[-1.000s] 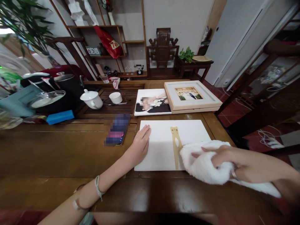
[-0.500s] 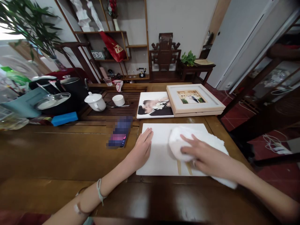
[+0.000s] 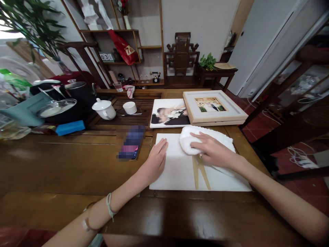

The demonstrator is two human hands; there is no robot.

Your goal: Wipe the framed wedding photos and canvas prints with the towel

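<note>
A white board [image 3: 174, 175] lies flat near the table's front edge, with a tan A-shaped stand [image 3: 196, 175] on its face. My left hand [image 3: 155, 160] rests on the board's left edge, fingers stretched out and holding nothing. Bunched under my right hand [image 3: 212, 149] is a white cloth [image 3: 189, 140], which I press against the upper part of the board. The cloth's loose end spreads right, past the board's far edge, and covers the stand's top.
Behind the board lie a photo print [image 3: 169, 115] and a framed picture [image 3: 214, 106]. A phone [image 3: 132, 144] is to the left. Farther left are a white lidded cup [image 3: 104, 109], a small white bowl [image 3: 130, 107], a blue block [image 3: 70, 128] and a black pot [image 3: 60, 111].
My right hand has slid the cloth away from me and slightly left over the board, uncovering more of the tan stand and the lower right corner. My left hand stays in place.
</note>
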